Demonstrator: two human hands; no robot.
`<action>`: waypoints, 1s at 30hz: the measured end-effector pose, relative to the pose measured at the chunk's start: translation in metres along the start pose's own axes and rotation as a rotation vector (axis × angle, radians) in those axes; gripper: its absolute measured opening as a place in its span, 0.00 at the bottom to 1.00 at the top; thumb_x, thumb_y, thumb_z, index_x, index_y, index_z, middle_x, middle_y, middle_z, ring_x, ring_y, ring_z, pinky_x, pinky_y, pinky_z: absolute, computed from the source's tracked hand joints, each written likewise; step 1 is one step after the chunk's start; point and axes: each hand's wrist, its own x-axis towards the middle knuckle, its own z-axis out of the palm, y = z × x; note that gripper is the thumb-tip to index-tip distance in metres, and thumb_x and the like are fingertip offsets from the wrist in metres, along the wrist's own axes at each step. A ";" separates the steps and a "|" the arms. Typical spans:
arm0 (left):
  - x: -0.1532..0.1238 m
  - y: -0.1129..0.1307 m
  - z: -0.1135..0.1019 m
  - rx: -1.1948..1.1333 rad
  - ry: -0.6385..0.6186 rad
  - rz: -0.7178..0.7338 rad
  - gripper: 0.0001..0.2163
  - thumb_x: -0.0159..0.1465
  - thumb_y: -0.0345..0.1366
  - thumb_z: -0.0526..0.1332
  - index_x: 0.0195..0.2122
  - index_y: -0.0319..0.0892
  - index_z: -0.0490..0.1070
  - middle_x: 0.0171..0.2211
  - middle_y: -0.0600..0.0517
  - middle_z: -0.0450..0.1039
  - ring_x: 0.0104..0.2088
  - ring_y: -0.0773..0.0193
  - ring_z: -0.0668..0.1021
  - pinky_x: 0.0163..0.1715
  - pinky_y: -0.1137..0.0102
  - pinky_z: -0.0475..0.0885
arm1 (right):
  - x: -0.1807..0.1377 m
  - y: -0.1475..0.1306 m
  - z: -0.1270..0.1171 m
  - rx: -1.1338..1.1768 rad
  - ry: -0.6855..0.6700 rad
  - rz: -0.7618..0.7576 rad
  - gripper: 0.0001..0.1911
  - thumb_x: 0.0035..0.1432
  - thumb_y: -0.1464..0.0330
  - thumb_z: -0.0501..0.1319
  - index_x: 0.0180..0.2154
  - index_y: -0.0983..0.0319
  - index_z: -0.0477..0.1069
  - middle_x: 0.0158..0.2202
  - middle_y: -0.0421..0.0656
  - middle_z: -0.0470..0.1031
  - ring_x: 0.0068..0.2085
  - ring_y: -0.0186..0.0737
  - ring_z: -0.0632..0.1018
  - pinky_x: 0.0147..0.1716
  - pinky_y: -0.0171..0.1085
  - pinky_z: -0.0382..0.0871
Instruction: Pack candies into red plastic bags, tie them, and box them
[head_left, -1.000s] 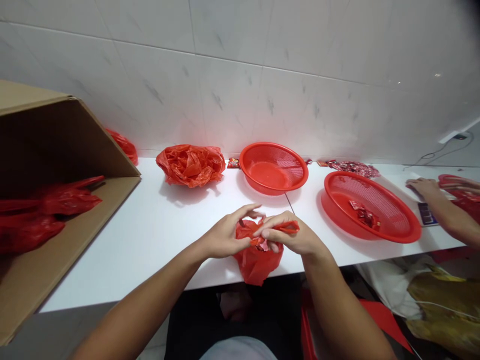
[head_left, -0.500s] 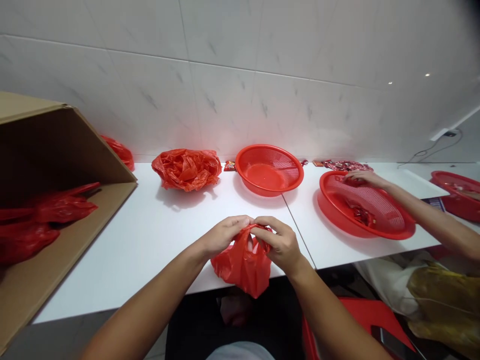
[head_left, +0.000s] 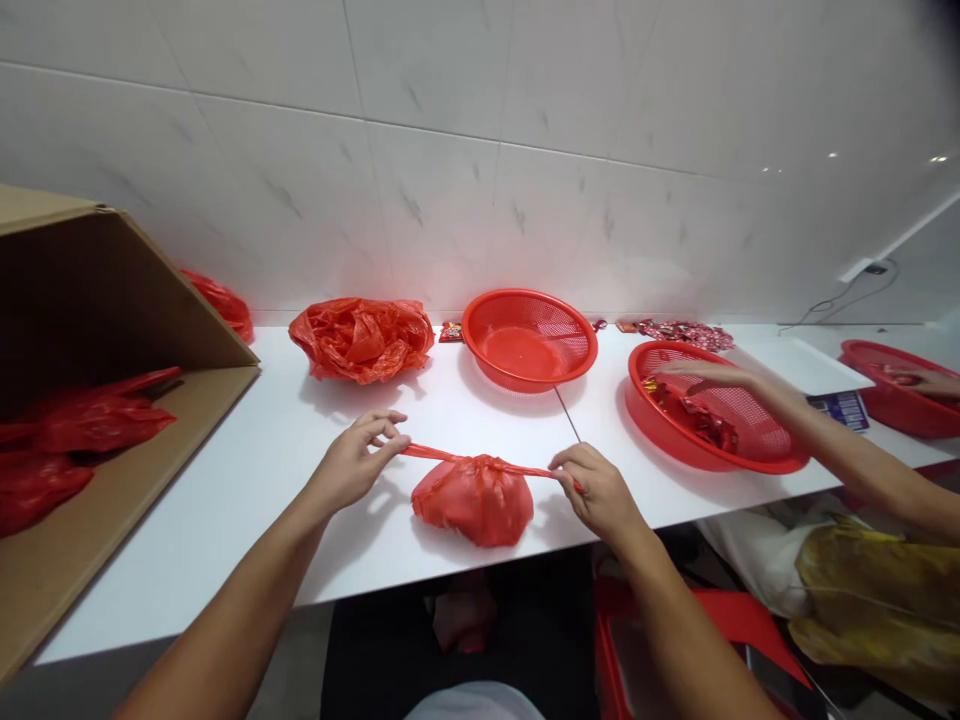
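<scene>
A filled red plastic bag (head_left: 474,505) is at the near edge of the white table, gathered at its top. My left hand (head_left: 361,462) pinches one of its handles, pulled out taut to the left. The other handle is gripped in my right hand (head_left: 598,492), stretched to the right. Both handles meet in a twist or knot over the middle of the bag; which of the two I cannot tell. Whatever the bag contains is hidden by the red plastic.
A cardboard box (head_left: 187,440) on its side at left holds red bags. Behind are a red plastic bundle (head_left: 364,340) and a red basket (head_left: 529,340). At right, a co-worker's hand (head_left: 697,375) is over another red basket (head_left: 712,455) with wrapped packets. A white tray (head_left: 806,365) lies beyond.
My hands have moved apart, drawing the bag's handles out sideways. The bag has gone from hanging at the edge to a rounded bundle. The co-worker's hand has shifted over the basket.
</scene>
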 end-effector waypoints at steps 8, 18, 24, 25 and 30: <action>-0.022 -0.018 0.032 -0.396 0.007 -0.032 0.26 0.68 0.63 0.60 0.52 0.45 0.71 0.66 0.38 0.70 0.66 0.45 0.72 0.61 0.53 0.71 | -0.028 -0.004 0.025 0.515 -0.202 0.594 0.26 0.75 0.50 0.52 0.40 0.63 0.78 0.66 0.54 0.70 0.39 0.39 0.83 0.33 0.39 0.80; -0.035 0.001 0.084 -0.083 -0.124 0.061 0.45 0.49 0.48 0.79 0.67 0.45 0.65 0.65 0.39 0.68 0.65 0.40 0.72 0.65 0.50 0.68 | 0.033 -0.031 0.088 0.531 -0.296 0.375 0.36 0.68 0.54 0.65 0.69 0.62 0.60 0.67 0.57 0.69 0.66 0.54 0.72 0.68 0.57 0.65; -0.055 -0.024 0.022 -0.067 0.134 -0.089 0.09 0.58 0.40 0.65 0.36 0.42 0.73 0.32 0.53 0.78 0.32 0.58 0.79 0.35 0.65 0.75 | 0.035 -0.046 0.087 0.846 -0.538 0.412 0.52 0.64 0.57 0.70 0.77 0.51 0.41 0.71 0.58 0.63 0.50 0.44 0.84 0.51 0.48 0.80; -0.058 -0.033 0.002 -0.064 0.227 -0.128 0.09 0.56 0.40 0.66 0.35 0.42 0.74 0.30 0.53 0.78 0.31 0.59 0.79 0.33 0.65 0.76 | 0.034 -0.042 0.084 0.854 -0.552 0.427 0.51 0.65 0.58 0.69 0.77 0.49 0.41 0.71 0.58 0.63 0.45 0.40 0.84 0.48 0.47 0.81; -0.080 -0.066 -0.119 0.086 0.874 -0.228 0.15 0.62 0.49 0.64 0.43 0.44 0.71 0.36 0.48 0.80 0.41 0.48 0.82 0.43 0.47 0.77 | 0.026 -0.005 0.061 0.581 -0.475 0.544 0.36 0.66 0.61 0.65 0.72 0.52 0.59 0.65 0.55 0.71 0.39 0.38 0.84 0.47 0.47 0.80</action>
